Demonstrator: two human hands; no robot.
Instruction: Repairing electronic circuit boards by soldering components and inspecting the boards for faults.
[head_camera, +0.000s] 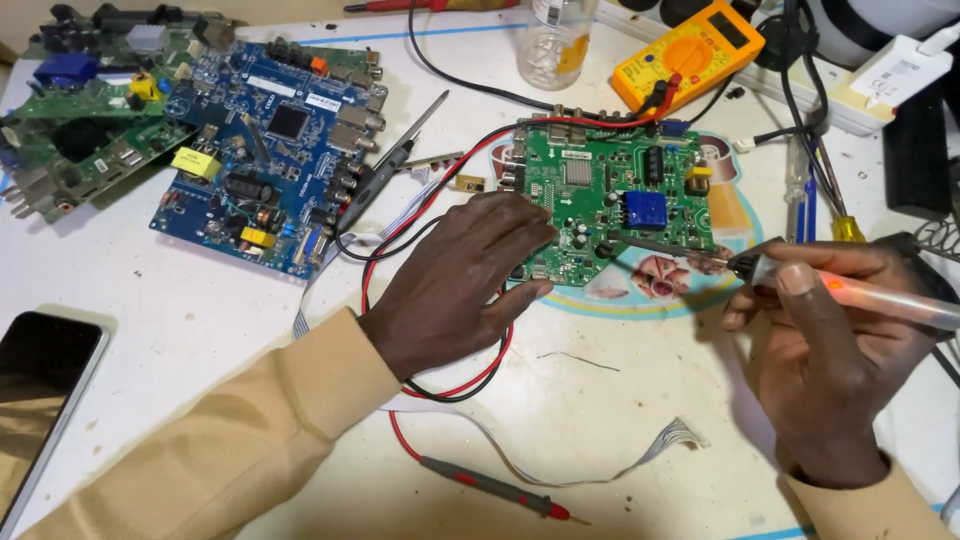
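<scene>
The white desk (200, 330) carried everything, crowded along its far side and barer toward the person. A blue circuit board (270, 150) lay at the far left, well apart from the work, overlapping a darker green board (80, 120) beside it. The green circuit board (610, 195) sat flat at the middle, near a yellow multimeter (690, 50) beyond it. It looked light, stiff and fragile, best held by its bare edges, away from the small parts. The left hand (460, 280) pressed flat on its near left corner, fingers spread, grasping nothing. The right hand (830, 340) had its grip clamped on a soldering iron (870, 295), tip at the board's right side. Red and black leads (440, 385) looped beneath the left wrist; open room lay nearer the person.
</scene>
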